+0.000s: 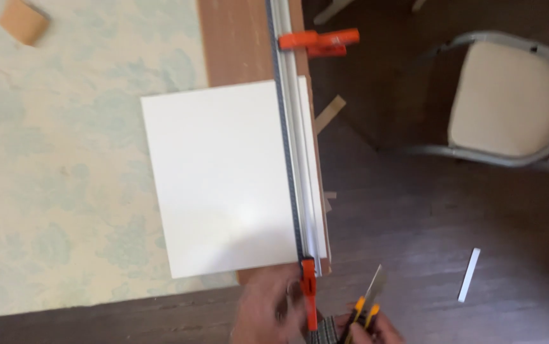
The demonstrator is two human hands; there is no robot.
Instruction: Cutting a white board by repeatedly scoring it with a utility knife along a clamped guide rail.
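Note:
A white square board (223, 178) lies on the table under a long metal straightedge (293, 127) along its right side. An orange clamp (319, 42) pins the straightedge at the far end. A second orange clamp (309, 290) sits at the near end, and my left hand (265, 312) grips it at the table's edge. My right hand (370, 328) at the bottom edge holds a yellow and black utility knife (367, 299), blade extended and pointing away, just right of the near clamp.
A brown backing board (236, 38) lies under the white board on a pale patterned tablecloth (64, 159). A folding chair (510, 95) stands on the dark wood floor at right. A white offcut strip (469, 275) lies on the floor. A cardboard scrap (22, 20) is at top left.

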